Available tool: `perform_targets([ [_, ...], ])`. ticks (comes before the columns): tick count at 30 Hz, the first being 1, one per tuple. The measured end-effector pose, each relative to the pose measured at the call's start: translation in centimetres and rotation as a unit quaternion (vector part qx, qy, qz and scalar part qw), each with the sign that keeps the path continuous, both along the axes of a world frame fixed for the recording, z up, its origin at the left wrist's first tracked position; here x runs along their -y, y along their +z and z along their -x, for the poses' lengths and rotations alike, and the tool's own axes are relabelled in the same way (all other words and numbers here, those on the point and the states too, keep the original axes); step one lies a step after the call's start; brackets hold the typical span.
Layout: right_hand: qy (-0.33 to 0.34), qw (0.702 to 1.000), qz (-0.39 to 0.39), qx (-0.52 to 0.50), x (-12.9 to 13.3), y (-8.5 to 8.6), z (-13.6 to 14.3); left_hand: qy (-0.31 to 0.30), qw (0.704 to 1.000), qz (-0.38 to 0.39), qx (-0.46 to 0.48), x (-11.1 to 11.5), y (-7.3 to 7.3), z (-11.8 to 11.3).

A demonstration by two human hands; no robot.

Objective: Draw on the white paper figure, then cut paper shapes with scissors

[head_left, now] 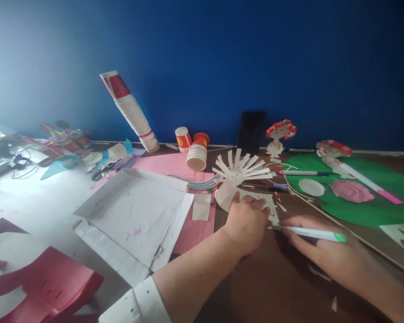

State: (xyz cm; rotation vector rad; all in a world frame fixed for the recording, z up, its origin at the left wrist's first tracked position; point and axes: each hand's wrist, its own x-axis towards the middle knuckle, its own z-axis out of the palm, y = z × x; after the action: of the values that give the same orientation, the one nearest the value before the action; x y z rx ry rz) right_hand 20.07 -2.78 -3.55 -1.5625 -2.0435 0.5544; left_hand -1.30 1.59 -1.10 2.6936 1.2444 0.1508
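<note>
My right hand (pixel 314 244) is closed around a white marker with a green end (pixel 318 233). The marker's other end reaches the lower right edge of a white paper piece (pixel 271 204). My left hand (pixel 247 222) lies palm down with bent fingers, holding that paper against the brown table; its fingertips are partly hidden. Just beyond the left hand is a white paper cut-out with fanned strips (pixel 236 175) and what look like small face marks. A dark pen (pixel 262 187) lies between the cut-out and the paper piece.
A shallow white box (pixel 138 215) sits to the left on pink paper (pixel 158 163). Behind stand a leaning cup stack (pixel 133 114), more paper cups (pixel 197 157), a phone (pixel 251 132) and a paper figure (pixel 276 143). Green paper (pixel 366 211) at right bears a pink-ended marker (pixel 372 184).
</note>
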Motion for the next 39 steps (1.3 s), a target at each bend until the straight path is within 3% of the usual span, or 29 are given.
perform_targets([
  [7, 0.007, 1.000, -0.015, 0.003, -0.3, -0.3, -0.5, 0.001, 1.000, 0.001, 0.001, 0.1, 0.1, -0.1],
  [15, -0.008, 1.000, -0.009, -0.007, -0.4, 1.0, -0.2, -0.001, 1.000, -0.005, -0.003, 0.1, 0.1, 0.0],
  [39, 0.010, 1.000, -0.009, -0.017, 0.0, 0.6, 0.3, -0.001, 1.000, -0.004, -0.005, 0.1, 0.3, 0.0],
])
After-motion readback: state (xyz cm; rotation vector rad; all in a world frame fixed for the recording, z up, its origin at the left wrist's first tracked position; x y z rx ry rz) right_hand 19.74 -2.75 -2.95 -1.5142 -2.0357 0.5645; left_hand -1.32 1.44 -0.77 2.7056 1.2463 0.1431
